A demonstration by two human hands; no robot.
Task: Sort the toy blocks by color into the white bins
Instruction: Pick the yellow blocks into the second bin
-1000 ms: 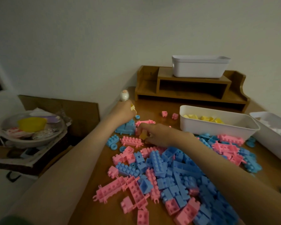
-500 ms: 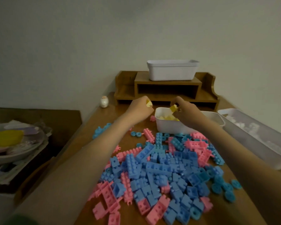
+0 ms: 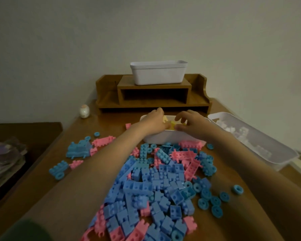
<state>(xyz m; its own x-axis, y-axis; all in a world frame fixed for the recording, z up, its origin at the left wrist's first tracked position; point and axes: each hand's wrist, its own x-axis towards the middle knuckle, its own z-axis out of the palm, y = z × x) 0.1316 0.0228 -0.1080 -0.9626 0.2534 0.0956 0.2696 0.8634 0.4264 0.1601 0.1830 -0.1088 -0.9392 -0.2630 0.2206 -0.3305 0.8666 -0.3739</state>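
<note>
Both my hands are over a white bin (image 3: 165, 138) at the back of the wooden desk. Yellow blocks (image 3: 172, 126) lie inside it. My left hand (image 3: 154, 121) dips its curled fingers into the bin, and a pale yellow block shows beside them; I cannot tell whether it is gripped. My right hand (image 3: 189, 124) hovers over the bin with fingers spread and nothing in them. A large pile of blue and pink blocks (image 3: 155, 185) covers the desk between my forearms. A second white bin (image 3: 283, 161) on the right holds white blocks.
Another white bin (image 3: 156, 73) sits on top of a wooden shelf unit (image 3: 153, 94) against the wall. Loose blue wheels (image 3: 214, 200) lie at the right, and a blue train piece (image 3: 78, 150) at the left. A small egg figurine (image 3: 84, 111) stands at the back left.
Both hands carried yellow blocks from the left of the desk to the yellow bin. The right hand's fingers have spread. My view has swung right and closer.
</note>
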